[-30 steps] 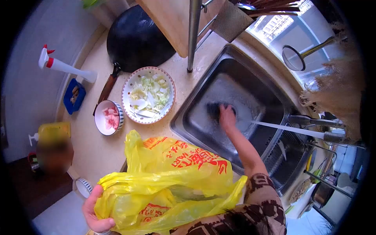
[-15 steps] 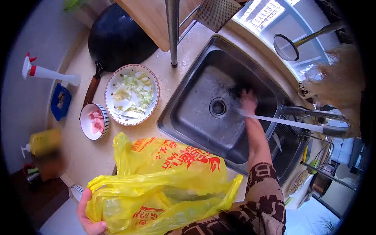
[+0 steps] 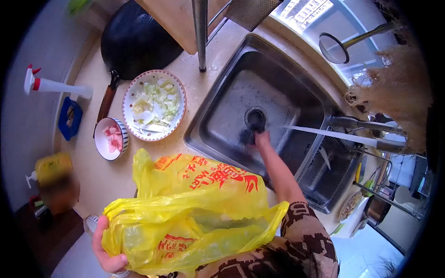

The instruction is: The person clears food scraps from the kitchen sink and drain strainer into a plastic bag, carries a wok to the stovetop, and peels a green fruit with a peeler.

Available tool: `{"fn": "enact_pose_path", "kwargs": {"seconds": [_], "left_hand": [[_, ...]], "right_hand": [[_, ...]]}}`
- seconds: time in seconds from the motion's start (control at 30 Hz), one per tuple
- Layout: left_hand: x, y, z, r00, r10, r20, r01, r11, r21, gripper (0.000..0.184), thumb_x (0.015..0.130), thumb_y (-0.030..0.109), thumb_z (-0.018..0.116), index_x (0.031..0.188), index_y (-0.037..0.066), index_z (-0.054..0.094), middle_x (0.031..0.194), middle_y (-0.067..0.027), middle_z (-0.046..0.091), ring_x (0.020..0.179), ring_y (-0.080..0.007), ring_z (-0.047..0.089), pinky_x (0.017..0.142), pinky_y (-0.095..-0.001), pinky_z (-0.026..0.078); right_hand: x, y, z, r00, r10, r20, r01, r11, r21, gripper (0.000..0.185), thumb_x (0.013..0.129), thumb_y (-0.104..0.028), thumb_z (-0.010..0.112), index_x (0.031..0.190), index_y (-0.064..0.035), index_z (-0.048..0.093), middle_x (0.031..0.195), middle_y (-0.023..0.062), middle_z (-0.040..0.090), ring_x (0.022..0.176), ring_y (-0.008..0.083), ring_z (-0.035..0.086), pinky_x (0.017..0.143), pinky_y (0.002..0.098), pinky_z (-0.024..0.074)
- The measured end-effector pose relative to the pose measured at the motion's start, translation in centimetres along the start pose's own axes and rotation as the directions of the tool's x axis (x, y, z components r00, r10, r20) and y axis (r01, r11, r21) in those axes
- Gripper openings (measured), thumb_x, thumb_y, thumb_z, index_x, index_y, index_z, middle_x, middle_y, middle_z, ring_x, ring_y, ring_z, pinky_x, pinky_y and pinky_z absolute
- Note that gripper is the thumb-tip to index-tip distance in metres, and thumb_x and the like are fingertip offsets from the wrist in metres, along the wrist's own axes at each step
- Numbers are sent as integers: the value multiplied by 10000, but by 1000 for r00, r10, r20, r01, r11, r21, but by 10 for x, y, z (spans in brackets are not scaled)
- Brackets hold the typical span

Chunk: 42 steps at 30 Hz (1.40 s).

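Bunched in my left hand [image 3: 107,248] is the rim of a yellow plastic bag [image 3: 185,217] with red print, which hangs open at the counter's front edge. Inside the steel sink [image 3: 227,95], my right hand [image 3: 261,139] is closed on a dark, blurred item [image 3: 247,135] next to the drain [image 3: 255,118]. What that item is cannot be made out. A stream of water runs from the faucet [image 3: 391,144] into the basin, just beyond my right hand.
On the counter are a bowl of chopped cabbage [image 3: 154,105], a bowl of pink meat [image 3: 111,139], a black wok [image 3: 136,44], a spray bottle [image 3: 60,87] and a blue tray [image 3: 69,119]. A metal rack post [image 3: 200,37] stands near the sink.
My right hand moved from the drain to the basin's right side, then back beside the drain with the dark item. My left hand has stayed on the bag. The view has shifted somewhat.
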<state>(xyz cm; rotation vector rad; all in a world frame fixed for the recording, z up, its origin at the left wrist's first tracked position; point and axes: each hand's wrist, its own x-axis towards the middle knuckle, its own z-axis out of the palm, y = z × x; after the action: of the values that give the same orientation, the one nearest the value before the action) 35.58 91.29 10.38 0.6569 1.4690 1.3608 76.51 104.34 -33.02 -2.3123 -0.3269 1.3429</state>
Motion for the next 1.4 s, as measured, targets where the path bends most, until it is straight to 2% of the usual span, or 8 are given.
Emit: {"fn": "enact_pose_path", "kwargs": {"seconds": [0.1,0.17,0.37,0.57,0.8,0.93,1.27,1.4], "left_hand": [[5,0,-2,990,14,139,-1,996,-91,843,556,15,674,1360,-64,435,1302,-306,512,1177,-391,553,1012,-464,444],[6,1,0,991,16,134,-1,994,-111,841,559,15,672,1362,-63,434,1298,-302,517,1174,-387,557,1013,-464,445],[10,-1,-11,975,-27,220,54,992,-118,882,637,-8,730,1426,-53,340,1375,-301,442,1271,-386,469,1080,-466,352],[8,-1,1,980,-46,195,72,989,-129,874,625,-10,730,1414,-61,358,1360,-305,456,1257,-394,480,1073,-469,360],[15,-5,1,984,-24,175,51,987,-152,872,616,-21,716,1411,-65,361,1363,-319,445,1255,-398,482,1072,-474,358],[16,-7,7,976,-33,217,66,986,-150,863,619,-36,707,1410,-63,363,1365,-319,443,1260,-397,477,1075,-472,356],[22,-2,20,996,-49,77,55,994,-89,873,542,46,721,1362,-57,439,1273,-302,537,1147,-387,576,1002,-475,454],[22,0,16,995,-35,94,44,995,-95,853,542,43,707,1351,-55,457,1268,-299,542,1135,-387,584,997,-473,458]], "right_hand": [[30,-13,-13,975,-166,-146,158,985,-64,436,839,-171,668,1182,19,478,1027,257,623,815,424,657,604,515,606],[43,1,-56,925,-377,40,291,637,-713,534,815,-248,681,1234,-8,452,1078,284,621,878,420,659,764,485,568],[-22,38,-53,894,-182,410,445,246,-861,456,818,-214,621,1219,-40,492,1119,276,611,1046,417,602,875,505,487],[-28,-41,50,780,-574,251,605,585,-540,373,858,-241,598,1123,2,496,1078,255,606,1033,432,577,859,502,467],[-46,-54,131,608,-503,614,793,344,-503,342,866,-199,574,1183,-85,515,1127,223,558,1052,421,570,855,513,491],[5,-73,130,724,-687,56,635,634,-441,280,875,-188,571,1101,-37,504,1060,237,605,996,462,571,818,537,467],[-55,-58,115,691,-560,457,662,236,-711,274,902,-198,511,1161,-108,523,1098,197,574,985,400,610,748,500,508],[5,-71,71,683,-710,174,619,435,-654,257,892,-160,509,1140,-100,533,1156,190,557,988,408,607,770,502,501]]}}
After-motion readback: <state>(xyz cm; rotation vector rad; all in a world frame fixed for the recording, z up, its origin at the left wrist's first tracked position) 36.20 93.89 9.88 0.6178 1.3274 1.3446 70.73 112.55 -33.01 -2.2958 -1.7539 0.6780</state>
